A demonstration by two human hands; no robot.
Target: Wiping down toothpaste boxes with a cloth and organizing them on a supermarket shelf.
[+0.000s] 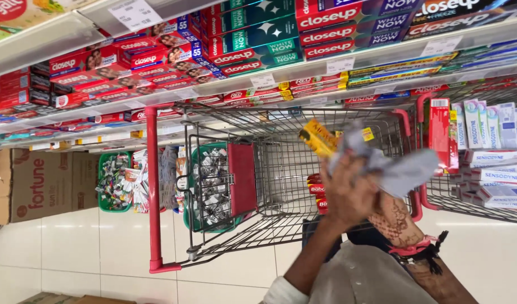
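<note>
My left hand (348, 194) is raised in front of the cart, its fingers closed around a small yellow box (317, 138) that sticks out up and to the left. A crumpled grey cloth (402, 169) drapes over the box and both hands. My right hand (398, 220), patterned with henna and with a red thread at the wrist, sits just under the cloth and grips its lower part; its fingertips are hidden. Both hands are blurred.
A wire shopping cart (269, 169) with a red handle bar (153, 191) stands against the shelves and has red packs at its bottom. Shelves (174, 93) hold rows of red, green and white toothpaste boxes. Green baskets (115, 183) and a cardboard carton (41, 186) stand on the tiled floor.
</note>
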